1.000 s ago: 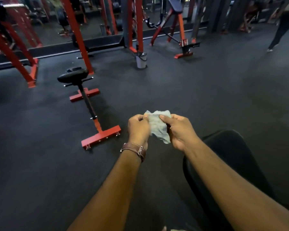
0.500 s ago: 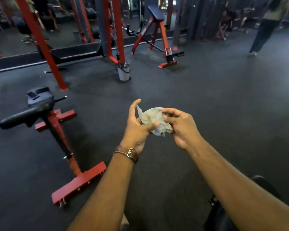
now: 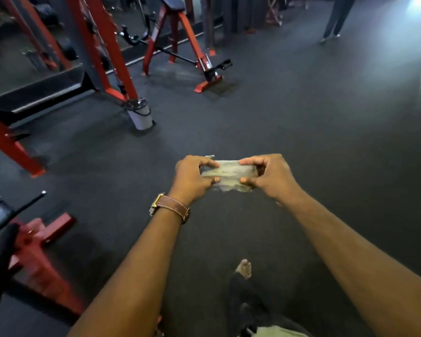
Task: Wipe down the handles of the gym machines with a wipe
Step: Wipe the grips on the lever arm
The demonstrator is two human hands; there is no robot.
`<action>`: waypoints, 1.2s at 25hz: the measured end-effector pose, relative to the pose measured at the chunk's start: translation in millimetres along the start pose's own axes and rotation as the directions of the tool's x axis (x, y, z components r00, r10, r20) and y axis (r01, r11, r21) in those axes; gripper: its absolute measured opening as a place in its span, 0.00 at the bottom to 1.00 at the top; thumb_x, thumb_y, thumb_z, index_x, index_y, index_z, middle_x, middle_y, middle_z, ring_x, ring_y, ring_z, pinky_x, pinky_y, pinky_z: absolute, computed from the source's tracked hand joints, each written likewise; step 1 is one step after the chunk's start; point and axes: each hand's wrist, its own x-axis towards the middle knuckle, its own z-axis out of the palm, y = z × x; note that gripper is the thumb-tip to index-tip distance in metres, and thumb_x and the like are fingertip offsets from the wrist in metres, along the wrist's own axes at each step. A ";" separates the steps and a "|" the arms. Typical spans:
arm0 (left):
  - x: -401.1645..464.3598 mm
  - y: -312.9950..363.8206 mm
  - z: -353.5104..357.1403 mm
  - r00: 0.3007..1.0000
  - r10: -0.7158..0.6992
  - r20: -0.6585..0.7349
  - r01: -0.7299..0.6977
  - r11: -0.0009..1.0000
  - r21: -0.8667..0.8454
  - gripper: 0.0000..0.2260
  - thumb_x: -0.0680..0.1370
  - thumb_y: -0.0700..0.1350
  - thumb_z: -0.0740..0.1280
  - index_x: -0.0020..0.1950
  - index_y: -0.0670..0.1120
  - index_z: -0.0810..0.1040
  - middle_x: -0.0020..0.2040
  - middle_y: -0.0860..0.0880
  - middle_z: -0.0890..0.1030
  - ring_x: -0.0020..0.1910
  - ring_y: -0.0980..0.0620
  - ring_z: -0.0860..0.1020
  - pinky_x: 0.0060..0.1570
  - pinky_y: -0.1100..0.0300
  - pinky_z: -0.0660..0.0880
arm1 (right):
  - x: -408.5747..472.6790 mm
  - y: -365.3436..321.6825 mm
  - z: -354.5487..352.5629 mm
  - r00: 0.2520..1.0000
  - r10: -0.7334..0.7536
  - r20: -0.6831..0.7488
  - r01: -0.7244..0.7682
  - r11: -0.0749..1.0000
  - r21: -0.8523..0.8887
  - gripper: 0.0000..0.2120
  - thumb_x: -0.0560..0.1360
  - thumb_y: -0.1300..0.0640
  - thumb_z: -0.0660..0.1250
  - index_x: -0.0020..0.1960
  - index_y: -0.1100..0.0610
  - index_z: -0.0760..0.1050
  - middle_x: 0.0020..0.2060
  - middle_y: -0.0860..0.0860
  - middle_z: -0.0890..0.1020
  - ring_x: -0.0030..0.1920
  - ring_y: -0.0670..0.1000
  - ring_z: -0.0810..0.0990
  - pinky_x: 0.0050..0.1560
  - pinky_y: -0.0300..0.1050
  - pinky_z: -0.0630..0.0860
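- The wipe [image 3: 227, 175] sits just below the centre of the frame, stretched flat between the two hands and held out in front of the body, above the dark floor [image 3: 301, 122].
- The left hand [image 3: 192, 177] pinches the wipe's left edge: its grip is closed, thumb below and fingers curled over the top. A brown-strapped watch [image 3: 171, 207] sits on that wrist.
- The right hand [image 3: 269, 176] pinches the right edge the same way, its grip closed on the wipe.
- Held taut at both ends like this, the wipe looks to be spread or refolded into a flat pad, probably to give a broad face for wrapping round a handle.
- No handle is touched yet; the wipe is well apart from every machine.
- At the upper left stands a red-framed rack [image 3: 102, 45], with a pale canister [image 3: 141, 114] at its foot.
- At top centre is a red incline machine [image 3: 180, 37] with dark bars.
- A blurred red-and-black machine [image 3: 34, 242] fills the lower left, nearest the left arm.
- Another person's legs [image 3: 336, 18] show at the upper right, far off.
- The floor between the hands and the machines ahead is open; nothing blocks the way.
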 end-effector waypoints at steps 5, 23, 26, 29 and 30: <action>177.4 -61.2 -3.7 0.995 0.065 -0.072 -0.064 0.998 0.024 0.04 0.72 0.41 0.77 0.40 0.43 0.85 0.51 0.52 0.76 0.50 0.56 0.75 0.50 0.66 0.69 | 193.5 6.4 26.7 0.986 -0.035 0.162 0.057 0.989 -0.138 0.08 0.66 0.59 0.81 0.43 0.54 0.85 0.34 0.46 0.82 0.32 0.40 0.76 0.35 0.32 0.72; 846.0 -233.9 -109.6 0.941 -0.302 0.150 0.330 0.737 -0.589 0.10 0.80 0.38 0.65 0.51 0.34 0.84 0.45 0.40 0.85 0.42 0.49 0.84 0.44 0.54 0.81 | 878.0 -28.3 219.4 0.889 -0.458 -0.008 0.448 0.873 -0.190 0.13 0.63 0.61 0.80 0.47 0.58 0.84 0.40 0.48 0.84 0.39 0.42 0.79 0.42 0.36 0.75; 947.6 -261.9 -116.3 0.943 -0.289 0.166 0.330 0.732 -0.596 0.09 0.80 0.38 0.65 0.51 0.36 0.84 0.49 0.40 0.86 0.50 0.42 0.84 0.54 0.48 0.81 | 968.0 -33.9 241.4 0.878 -0.478 -0.034 0.467 0.869 -0.166 0.09 0.68 0.59 0.79 0.47 0.58 0.85 0.41 0.49 0.85 0.39 0.44 0.81 0.42 0.40 0.77; 1047.4 -293.3 -110.6 0.938 -0.287 0.195 0.341 0.661 -0.668 0.09 0.79 0.29 0.63 0.54 0.32 0.81 0.51 0.36 0.84 0.49 0.41 0.83 0.56 0.46 0.80 | 1070.4 -24.1 255.1 0.885 -0.384 -0.263 0.378 0.923 -0.075 0.10 0.69 0.57 0.79 0.49 0.57 0.84 0.44 0.49 0.84 0.42 0.44 0.81 0.44 0.42 0.79; 1085.3 -303.3 -108.0 0.936 -0.292 0.196 0.341 0.624 -0.703 0.09 0.78 0.29 0.63 0.55 0.32 0.81 0.52 0.35 0.83 0.50 0.40 0.82 0.58 0.43 0.79 | 1110.7 -19.4 258.2 0.904 -0.292 -0.312 0.296 0.955 -0.036 0.16 0.69 0.54 0.79 0.54 0.56 0.82 0.48 0.49 0.81 0.45 0.44 0.80 0.45 0.38 0.78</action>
